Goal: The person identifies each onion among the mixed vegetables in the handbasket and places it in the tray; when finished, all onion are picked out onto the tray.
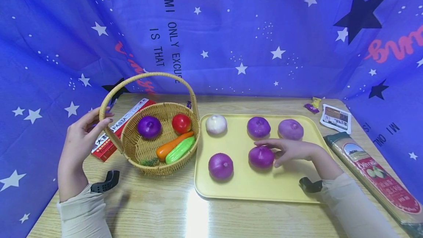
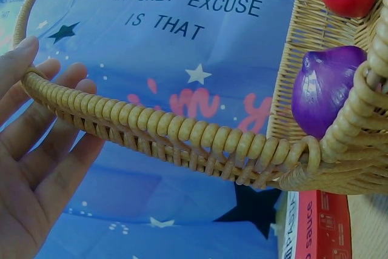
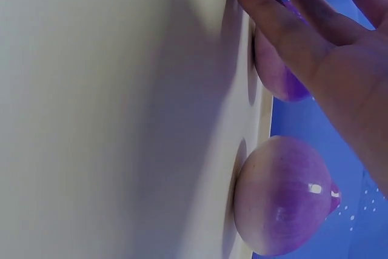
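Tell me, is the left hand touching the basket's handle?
Touching. In the left wrist view the fingers lie straight against the woven basket handle, with no gap between them.

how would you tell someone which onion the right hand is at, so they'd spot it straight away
Find the yellow tray right of the wicker basket. In its front row lie two purple onions. It is the right-hand onion, the only one with the right hand resting against it.
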A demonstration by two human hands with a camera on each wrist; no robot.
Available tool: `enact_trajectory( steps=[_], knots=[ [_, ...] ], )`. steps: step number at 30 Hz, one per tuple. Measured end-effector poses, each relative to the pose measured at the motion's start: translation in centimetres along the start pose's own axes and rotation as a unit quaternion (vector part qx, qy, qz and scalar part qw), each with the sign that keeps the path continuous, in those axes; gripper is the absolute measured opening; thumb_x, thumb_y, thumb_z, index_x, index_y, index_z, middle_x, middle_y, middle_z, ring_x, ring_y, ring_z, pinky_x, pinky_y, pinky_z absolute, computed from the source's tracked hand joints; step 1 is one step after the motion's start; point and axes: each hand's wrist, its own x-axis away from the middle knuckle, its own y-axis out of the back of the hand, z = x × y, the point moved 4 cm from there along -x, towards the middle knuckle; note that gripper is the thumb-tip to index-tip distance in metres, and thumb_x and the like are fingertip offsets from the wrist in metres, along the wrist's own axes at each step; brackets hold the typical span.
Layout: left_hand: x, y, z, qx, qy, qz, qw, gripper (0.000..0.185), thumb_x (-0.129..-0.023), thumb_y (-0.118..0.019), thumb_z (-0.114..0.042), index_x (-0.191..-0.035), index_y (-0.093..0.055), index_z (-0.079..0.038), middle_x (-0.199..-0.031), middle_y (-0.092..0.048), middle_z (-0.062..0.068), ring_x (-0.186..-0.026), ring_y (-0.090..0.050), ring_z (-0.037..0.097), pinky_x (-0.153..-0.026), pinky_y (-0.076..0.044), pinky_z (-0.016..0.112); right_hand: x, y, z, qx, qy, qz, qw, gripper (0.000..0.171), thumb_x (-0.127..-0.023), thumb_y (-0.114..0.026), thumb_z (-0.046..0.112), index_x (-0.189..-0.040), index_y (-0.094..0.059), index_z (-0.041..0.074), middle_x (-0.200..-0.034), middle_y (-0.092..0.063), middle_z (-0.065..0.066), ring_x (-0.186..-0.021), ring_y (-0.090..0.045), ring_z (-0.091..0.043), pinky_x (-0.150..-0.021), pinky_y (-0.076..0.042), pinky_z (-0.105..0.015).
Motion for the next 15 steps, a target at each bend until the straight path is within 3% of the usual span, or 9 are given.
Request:
enact_trajectory(
  steps=[3,5,7,12,15],
  knots=[
    [0.0,0.0,0.0,0.001,0.000,0.000,1.0000,0.034,-0.092,-0.060,-0.014,-0.126,-0.060,-0.010,-0.100,-0.059,-0.034,-0.093,-0.056,-0.016,-0.079,-0.044,-0.001,0.2,0.4,-0.2,-0.031,0.006,-0.002,1.000,0.078,-0.083,-0.067,0.003,-0.148,-0.025,0.003,-0.152,-0.023,-0.026,-0.138,-0.033,-0.032,-0.104,-0.043,-0.024],
    [0.0,0.0,0.0,0.001,-0.001,0.000,1.0000,0.034,-0.092,-0.060,-0.014,-0.125,-0.060,-0.010,-0.100,-0.059,-0.034,-0.093,-0.056,-0.016,-0.079,-0.044,-0.001,0.4,0.8,-0.2,-0.056,0.014,-0.001,0.998,0.077,-0.084,-0.064,-0.001,-0.148,-0.022,0.002,-0.152,-0.019,-0.027,-0.137,-0.027,-0.042,-0.105,-0.043,-0.027],
    [0.0,0.0,0.0,0.001,-0.001,0.000,1.0000,0.034,-0.092,-0.060,-0.014,-0.125,-0.060,-0.010,-0.100,-0.059,-0.034,-0.092,-0.056,-0.016,-0.079,-0.044,0.000,0.6,1.2,-0.1,-0.076,0.026,0.000,0.997,0.077,-0.086,-0.061,-0.004,-0.149,-0.018,0.001,-0.153,-0.014,-0.028,-0.139,-0.029,-0.037,-0.105,-0.043,-0.028],
    [0.0,0.0,0.1,0.000,-0.002,-0.001,1.0000,0.033,-0.092,-0.060,-0.013,-0.125,-0.060,-0.010,-0.100,-0.059,-0.034,-0.092,-0.057,-0.016,-0.078,-0.044,0.000,1.2,2.4,0.4,-0.102,0.071,-0.007,0.992,0.074,-0.087,-0.056,-0.007,-0.148,-0.013,-0.006,-0.152,-0.010,-0.032,-0.134,-0.042,-0.006,-0.106,-0.042,-0.029],
    [-0.1,0.0,0.0,0.000,-0.002,-0.001,1.0000,0.033,-0.092,-0.061,-0.014,-0.125,-0.061,-0.010,-0.099,-0.059,-0.034,-0.091,-0.057,-0.015,-0.078,-0.044,0.000,1.5,3.1,0.7,-0.087,0.084,-0.029,0.992,0.075,-0.087,-0.058,-0.006,-0.147,-0.014,-0.007,-0.151,-0.011,-0.033,-0.134,-0.039,-0.003,-0.107,-0.040,-0.030]
  ],
)
